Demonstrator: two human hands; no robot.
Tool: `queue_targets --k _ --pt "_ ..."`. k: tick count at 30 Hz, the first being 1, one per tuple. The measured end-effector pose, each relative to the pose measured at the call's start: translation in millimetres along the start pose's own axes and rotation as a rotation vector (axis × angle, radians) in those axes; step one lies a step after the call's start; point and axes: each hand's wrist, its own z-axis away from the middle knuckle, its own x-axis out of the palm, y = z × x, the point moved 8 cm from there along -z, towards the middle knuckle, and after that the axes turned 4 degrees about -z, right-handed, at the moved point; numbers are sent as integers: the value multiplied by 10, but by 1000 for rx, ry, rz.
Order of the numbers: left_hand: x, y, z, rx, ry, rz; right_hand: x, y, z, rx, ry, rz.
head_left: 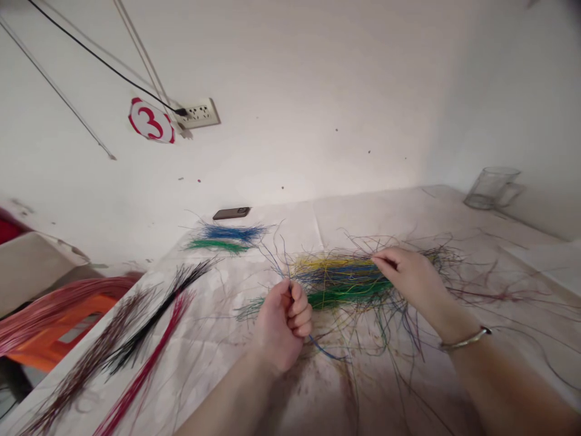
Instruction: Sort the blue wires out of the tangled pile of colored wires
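Left hand (pixel 285 321) fisted round blue wires (pixel 323 351); right hand (pixel 408 275) pinching strands of mixed wire pile (pixel 340 280)
Stained white table (pixel 372 212), white wall (pixel 318 91) at the far side

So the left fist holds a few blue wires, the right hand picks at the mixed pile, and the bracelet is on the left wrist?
No: the head view shows the bracelet on the right wrist. The rest holds: the left hand grips a few blue wires and the right hand picks at the mixed pile.
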Motion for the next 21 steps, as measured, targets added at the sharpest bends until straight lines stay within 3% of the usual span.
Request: queue_targets --k 4,8,10,16,21 --pt "-3 -51 4 7 -13 -23 -42 -89 49 74 4 -295" --pt "41 -123 9 7 -30 -135 313 -264 219 257 -264 -799" --pt "78 -158 18 15 -46 -209 497 -409 339 314 -408 -920" --pt "165 -232 51 62 -92 -327 876 -676 606 326 -667 -928" --pt "61 -222 15 85 16 -409 970 -663 668 333 -732 -872"
